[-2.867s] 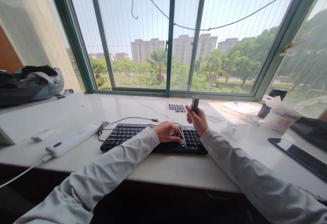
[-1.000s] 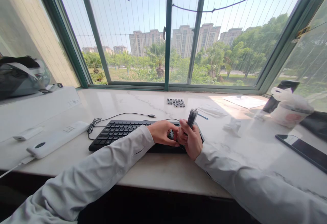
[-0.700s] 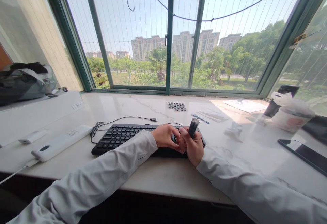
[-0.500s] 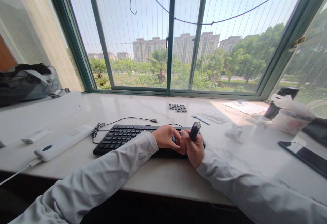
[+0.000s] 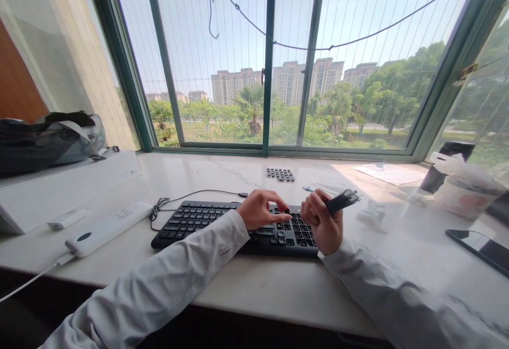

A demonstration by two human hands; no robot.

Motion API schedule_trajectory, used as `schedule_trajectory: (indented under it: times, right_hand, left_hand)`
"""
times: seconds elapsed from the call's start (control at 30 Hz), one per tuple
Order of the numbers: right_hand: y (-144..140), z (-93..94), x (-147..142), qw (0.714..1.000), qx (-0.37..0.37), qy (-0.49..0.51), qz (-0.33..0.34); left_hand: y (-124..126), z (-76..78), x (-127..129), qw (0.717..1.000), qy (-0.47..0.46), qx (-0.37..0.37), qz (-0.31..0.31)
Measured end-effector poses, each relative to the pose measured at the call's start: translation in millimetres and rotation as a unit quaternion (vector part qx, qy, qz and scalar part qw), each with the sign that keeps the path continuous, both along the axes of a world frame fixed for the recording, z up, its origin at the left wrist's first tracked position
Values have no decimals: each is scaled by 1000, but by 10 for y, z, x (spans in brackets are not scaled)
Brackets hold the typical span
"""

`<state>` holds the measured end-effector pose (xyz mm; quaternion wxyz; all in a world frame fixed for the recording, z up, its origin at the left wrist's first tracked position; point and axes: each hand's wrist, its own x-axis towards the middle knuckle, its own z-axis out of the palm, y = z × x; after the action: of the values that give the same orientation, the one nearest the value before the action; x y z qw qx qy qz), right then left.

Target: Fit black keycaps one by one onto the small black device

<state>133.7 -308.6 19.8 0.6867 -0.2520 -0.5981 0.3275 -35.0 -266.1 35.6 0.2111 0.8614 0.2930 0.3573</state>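
A: Keyboard (image 5: 222, 221), black, lies on the marble sill near its front edge. What's left of it?

B: A white power bank (image 5: 107, 228), with bare sill between.

A: The hands?

B: The left hand (image 5: 260, 209) rests curled on the keys, pinching something small. The right hand (image 5: 324, 221), just beside, is closed around a dark tool (image 5: 342, 200) pointing right, above the keyboard's right end. Open sill beyond, then a phone (image 5: 483, 248).

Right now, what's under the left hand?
The left hand rests on the black keyboard, fingertips on keys beside the number pad. The keys under its palm are covered. The right hand holds a small dark tool.
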Motion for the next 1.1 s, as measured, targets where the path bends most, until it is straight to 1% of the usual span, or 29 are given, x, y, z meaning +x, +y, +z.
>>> schedule_trajectory:
  times: [0.03,0.07,0.13,0.17,0.23,0.33,0.4,0.47,0.57,0.7,0.93,1.03,1.1]
  right_hand:
    - [37,55,54,999,1,-27,-43]
    - [73,104,107,993,4,-75,-93]
    - [140,174,191,966,7,-186,-181]
    - [170,191,219,950,9,-234,-208]
    - [226,185,244,921,10,-317,-226]
    - [292,100,227,885,-3,-403,-231]
    - [321,30,205,874,-13,-431,-225]
    - [339,-25,192,872,-20,-439,-214]
    - [348,-56,192,877,-19,-434,-205]
    - [352,-43,206,882,-13,-427,-198]
    - [378,-27,200,878,-40,-441,-183]
    - [373,-19,192,870,-44,-456,-183]
    - [362,1,203,853,-43,-482,-196]
  left_hand:
    - [8,15,-13,999,-11,28,38]
    - [20,26,-28,996,-18,55,73]
    - [48,36,-58,987,-28,102,124]
    - [63,36,-71,983,-31,122,136]
    - [88,24,-89,977,-33,156,142]
    - [109,-9,-96,973,-24,189,128]
    - [115,-36,-91,973,-19,197,121]
    - [119,-62,-85,973,-17,200,117]
    - [126,-94,-80,974,-11,199,104]
    - [132,-119,-81,976,2,199,88]
    - [126,-137,-83,976,31,200,85]
    - [115,-143,-73,977,36,190,93]
    - [111,-143,-72,977,42,183,104]
